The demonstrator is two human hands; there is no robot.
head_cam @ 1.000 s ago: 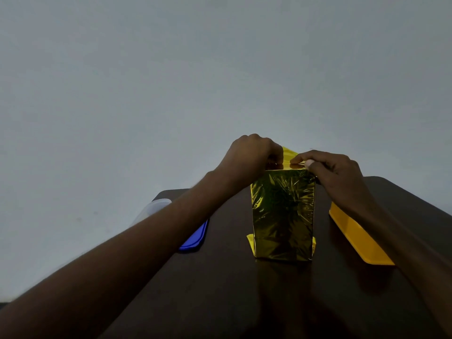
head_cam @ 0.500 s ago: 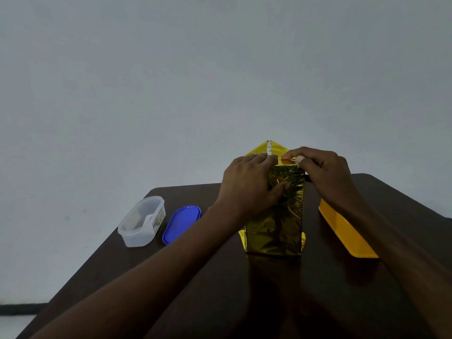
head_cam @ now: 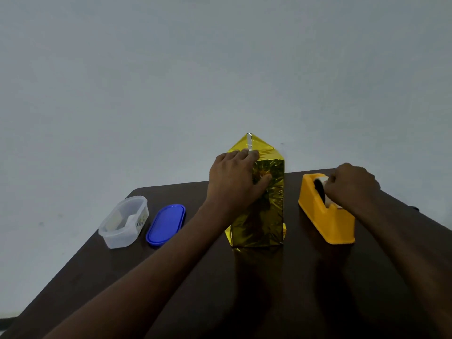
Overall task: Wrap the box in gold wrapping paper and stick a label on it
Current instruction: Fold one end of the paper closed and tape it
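Note:
A tall box wrapped in gold paper (head_cam: 263, 216) stands upright in the middle of the dark table (head_cam: 269, 289). A triangular paper flap (head_cam: 254, 144) sticks up at its top with a strip of clear tape on it. My left hand (head_cam: 234, 182) grips the box's upper left corner, fingers over the top edge and thumb on the front face. My right hand (head_cam: 349, 185) is at the yellow tape dispenser (head_cam: 325, 216) to the box's right, fingers curled at the tape roll; the fingertips are hidden.
A clear plastic container (head_cam: 123, 222) with white pieces inside stands at the table's left, its blue lid (head_cam: 165, 224) lying beside it. The table's far edge runs just behind the box and dispenser; a pale wall lies beyond.
My right hand has left the box's top and moved right to the tape dispenser. My left hand stays on the box's upper corner. The view has tilted down.

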